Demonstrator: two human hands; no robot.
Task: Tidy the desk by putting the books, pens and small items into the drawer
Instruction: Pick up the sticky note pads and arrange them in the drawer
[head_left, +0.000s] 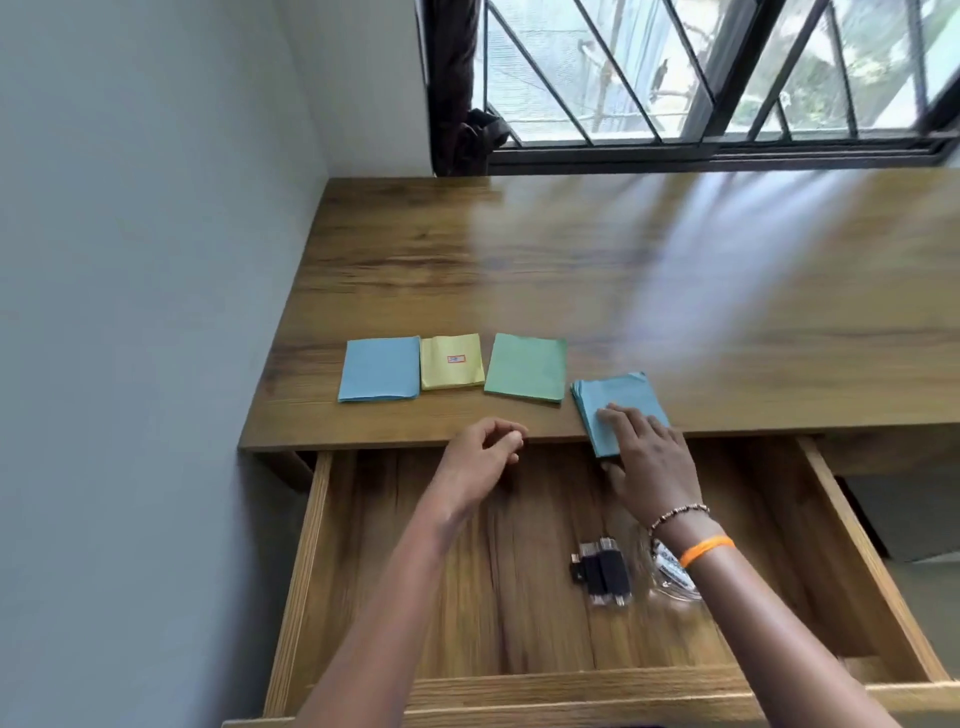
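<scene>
Four thin books lie in a row near the desk's front edge: a blue book (379, 369), a yellow book (451, 361) with a small label, a green book (525, 367) and a second blue book (621, 402) that overhangs the edge. My right hand (647, 457) grips this second blue book, fingers on top and thumb beneath. My left hand (480, 457) hovers over the open drawer (304, 571) at the desk edge, fingers curled and holding nothing. Inside the drawer lie a bundle of black small items (602, 571) and a clear plastic packet (670, 577).
The wooden desk (571, 270) meets a grey wall (130, 312) on the left and a barred window (701, 78) at the back. The drawer's right side (862, 551) sits under the desk's right half.
</scene>
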